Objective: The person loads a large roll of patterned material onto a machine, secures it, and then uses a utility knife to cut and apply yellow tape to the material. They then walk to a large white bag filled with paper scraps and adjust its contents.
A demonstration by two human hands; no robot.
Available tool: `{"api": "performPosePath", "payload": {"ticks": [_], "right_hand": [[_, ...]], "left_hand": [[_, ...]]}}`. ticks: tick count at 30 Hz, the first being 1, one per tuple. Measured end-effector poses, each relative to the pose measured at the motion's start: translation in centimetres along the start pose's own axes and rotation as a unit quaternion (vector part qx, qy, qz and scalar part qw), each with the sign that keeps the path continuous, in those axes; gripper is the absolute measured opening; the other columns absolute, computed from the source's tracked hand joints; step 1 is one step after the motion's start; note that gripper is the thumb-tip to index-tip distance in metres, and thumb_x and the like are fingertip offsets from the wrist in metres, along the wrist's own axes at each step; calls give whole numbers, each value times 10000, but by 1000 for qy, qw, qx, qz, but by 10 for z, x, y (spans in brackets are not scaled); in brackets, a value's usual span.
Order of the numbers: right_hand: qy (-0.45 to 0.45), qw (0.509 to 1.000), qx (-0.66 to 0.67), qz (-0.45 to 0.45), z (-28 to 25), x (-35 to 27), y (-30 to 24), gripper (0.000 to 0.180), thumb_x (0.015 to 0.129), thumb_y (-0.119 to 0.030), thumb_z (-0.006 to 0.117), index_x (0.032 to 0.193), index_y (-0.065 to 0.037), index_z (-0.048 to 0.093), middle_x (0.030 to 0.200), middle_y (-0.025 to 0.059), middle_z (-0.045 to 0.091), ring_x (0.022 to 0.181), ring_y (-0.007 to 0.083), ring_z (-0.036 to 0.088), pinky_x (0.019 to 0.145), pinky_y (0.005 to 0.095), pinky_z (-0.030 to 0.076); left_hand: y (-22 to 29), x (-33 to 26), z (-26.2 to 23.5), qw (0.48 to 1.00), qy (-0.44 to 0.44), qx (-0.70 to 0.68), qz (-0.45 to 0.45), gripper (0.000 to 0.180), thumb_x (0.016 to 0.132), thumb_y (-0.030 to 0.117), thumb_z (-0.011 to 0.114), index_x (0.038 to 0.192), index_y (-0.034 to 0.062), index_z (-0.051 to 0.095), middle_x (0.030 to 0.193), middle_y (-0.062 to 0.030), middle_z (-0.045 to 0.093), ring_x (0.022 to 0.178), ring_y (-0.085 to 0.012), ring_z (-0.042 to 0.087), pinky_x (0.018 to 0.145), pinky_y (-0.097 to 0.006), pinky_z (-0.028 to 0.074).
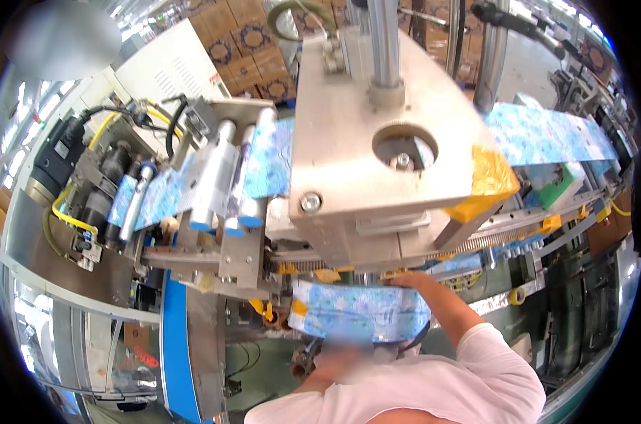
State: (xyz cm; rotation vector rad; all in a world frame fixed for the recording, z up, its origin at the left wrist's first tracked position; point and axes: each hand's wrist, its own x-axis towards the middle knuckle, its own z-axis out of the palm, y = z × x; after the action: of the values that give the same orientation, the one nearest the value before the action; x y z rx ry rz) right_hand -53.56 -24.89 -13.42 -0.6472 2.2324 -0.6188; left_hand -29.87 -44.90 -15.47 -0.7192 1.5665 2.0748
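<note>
Reaching under a grey metal packaging machine, a person in a white shirt handles a blue patterned film pack just below the machine's front edge.

Right hand lies on the pack's far top edge, under the machine; whether its fingers are spread or pinching cannot be told. Left hand, at the pack's near side, is blurred, its grip unclear. Matching blue film runs over silver rollers at left and stretches away far right, beside yellow tape. Stacked cartons stand far behind.
</note>
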Motion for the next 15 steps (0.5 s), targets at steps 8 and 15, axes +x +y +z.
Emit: {"api": "performPosePath", "payload": {"ticks": [8, 15], "right_hand": [[123, 988, -62, 71, -38, -60, -15, 341, 803, -315, 469, 1022, -78, 582, 993, 184, 593, 932, 338, 559, 787, 411, 444], [317, 940, -88, -84, -28, -141, -26, 287, 653, -82, 600, 939, -97, 610, 883, 128, 573, 790, 302, 573, 682, 391, 475]], "left_hand": [[33, 29, 20, 998, -57, 18, -20, 455, 896, 317, 432, 1256, 47, 367, 1258, -97, 373, 1143, -231, 372, 948, -391, 321], [64, 54, 29, 995, -91, 43, -30, 456, 897, 312, 432, 1264, 51, 358, 1271, -94, 361, 1154, -233, 362, 955, -396, 316]]}}
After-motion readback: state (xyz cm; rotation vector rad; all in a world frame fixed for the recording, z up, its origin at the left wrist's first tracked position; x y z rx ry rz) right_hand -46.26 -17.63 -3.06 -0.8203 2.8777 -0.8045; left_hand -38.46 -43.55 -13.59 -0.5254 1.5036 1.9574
